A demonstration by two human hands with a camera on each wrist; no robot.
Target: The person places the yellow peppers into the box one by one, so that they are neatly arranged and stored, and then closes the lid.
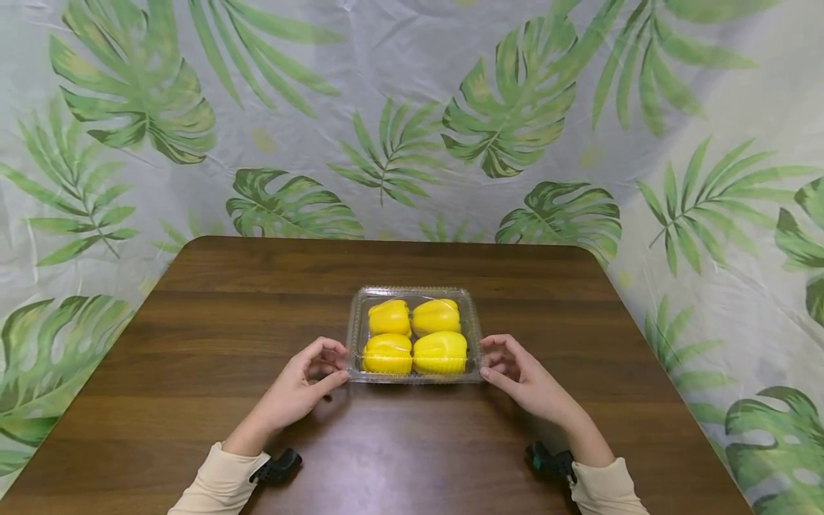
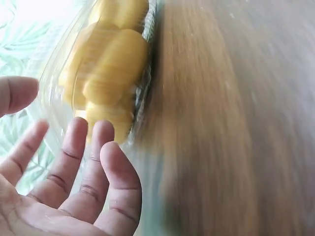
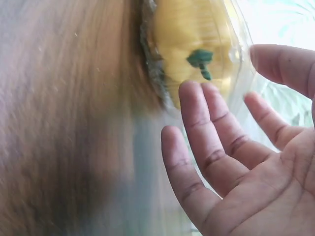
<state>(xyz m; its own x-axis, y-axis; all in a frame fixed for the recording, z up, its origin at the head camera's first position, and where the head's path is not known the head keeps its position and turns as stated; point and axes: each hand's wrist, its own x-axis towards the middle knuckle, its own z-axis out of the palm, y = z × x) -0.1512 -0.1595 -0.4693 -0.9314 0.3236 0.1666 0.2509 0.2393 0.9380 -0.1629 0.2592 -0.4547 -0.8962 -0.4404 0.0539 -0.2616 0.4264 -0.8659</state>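
Note:
A clear plastic clamshell box (image 1: 473,318) sits on the table with its lid down. Through the plastic show several yellow bell peppers (image 1: 440,352), laid in two rows. My left hand (image 1: 302,386) is at the box's left side, thumb tip right at the front corner. Opposite it, my right hand (image 1: 531,383) has its thumb and fingertips at the right side. In the left wrist view the fingers (image 2: 91,182) are spread and gently bent beside the box wall. The right wrist view has similarly spread fingers, near a pepper with a green stem (image 3: 200,59).
The brown wooden table (image 1: 257,315) has rounded far corners. Behind and beside it hangs a pale cloth (image 1: 399,64) printed with green leaves. A dark wrist device (image 1: 280,466) is strapped at the left cuff, another (image 1: 547,461) at the right.

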